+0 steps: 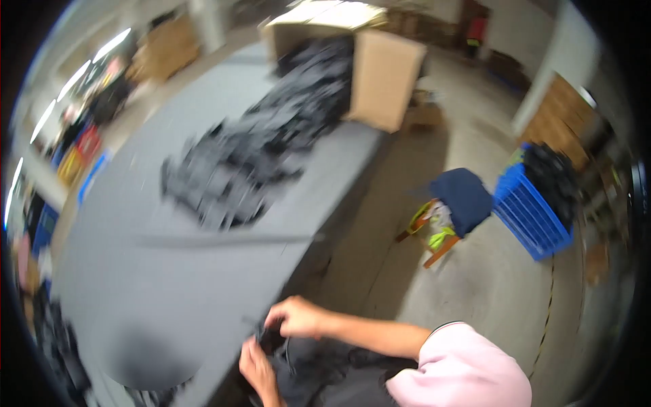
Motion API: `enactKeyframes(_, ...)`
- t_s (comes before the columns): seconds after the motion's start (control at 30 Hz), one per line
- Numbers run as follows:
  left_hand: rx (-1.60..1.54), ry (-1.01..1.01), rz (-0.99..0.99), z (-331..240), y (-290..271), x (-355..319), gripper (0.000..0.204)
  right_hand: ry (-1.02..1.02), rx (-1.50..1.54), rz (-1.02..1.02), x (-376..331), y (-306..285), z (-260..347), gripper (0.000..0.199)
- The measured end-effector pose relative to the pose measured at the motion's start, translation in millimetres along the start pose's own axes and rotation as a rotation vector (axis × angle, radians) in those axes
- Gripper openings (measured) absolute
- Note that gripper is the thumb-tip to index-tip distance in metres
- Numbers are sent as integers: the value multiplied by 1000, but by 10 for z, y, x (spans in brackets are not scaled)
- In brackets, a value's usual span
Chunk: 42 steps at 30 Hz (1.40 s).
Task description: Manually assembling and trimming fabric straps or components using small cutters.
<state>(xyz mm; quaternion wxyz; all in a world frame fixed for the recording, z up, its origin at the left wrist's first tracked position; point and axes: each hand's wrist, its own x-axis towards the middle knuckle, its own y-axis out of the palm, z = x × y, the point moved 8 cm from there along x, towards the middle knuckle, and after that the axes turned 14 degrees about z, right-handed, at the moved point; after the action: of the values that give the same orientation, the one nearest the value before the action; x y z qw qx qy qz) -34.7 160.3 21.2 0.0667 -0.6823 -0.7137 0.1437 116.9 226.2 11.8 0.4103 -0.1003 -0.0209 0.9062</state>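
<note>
My left hand (258, 370) and my right hand (296, 317) are close together at the near edge of the grey table (203, 298). Fingers of both hands pinch a small black strap-like piece (262, 332); its exact kind is too blurred to tell. Dark cloth (319, 373) lies against my body just below the hands. Farther up the table spreads a long heap of black strap-like pieces (230, 169). It trails out of an open cardboard box (386, 78) that lies at the far end.
To the right of the table stands a wooden stool (434, 254) with dark blue cloth (464, 200) over it. Beyond it a blue crate (532, 210) leans, with black material (550, 176) at its top. More black pieces (57, 339) hang at the lower left.
</note>
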Motion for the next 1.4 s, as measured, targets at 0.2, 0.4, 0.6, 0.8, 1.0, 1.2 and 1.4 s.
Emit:
enactKeyframes(0.2,-328,-173,-113,389,172,85,33,133,244,-68,-222,74,-55,30)
enactKeyframes(0.4,-252,-245,-96,461,-128,-309,46,-199,-466,-31,-211,465,442,36)
enactKeyframes(0.6,-329,-303,-63,402,-139,-464,49,-251,-703,190,-267,557,584,38)
enactKeyframes(0.8,-304,-297,-16,411,-100,-455,50,-363,-834,342,-278,647,656,44)
enactKeyframes(1.0,-364,-338,13,467,-90,-470,51,-482,-859,317,-322,687,614,37)
enactKeyframes(1.2,-340,-327,34,451,-81,-469,51,-493,-821,260,-376,685,572,45)
enactKeyframes(1.4,-332,-344,36,486,-71,-510,51,-486,-843,214,-431,708,588,40)
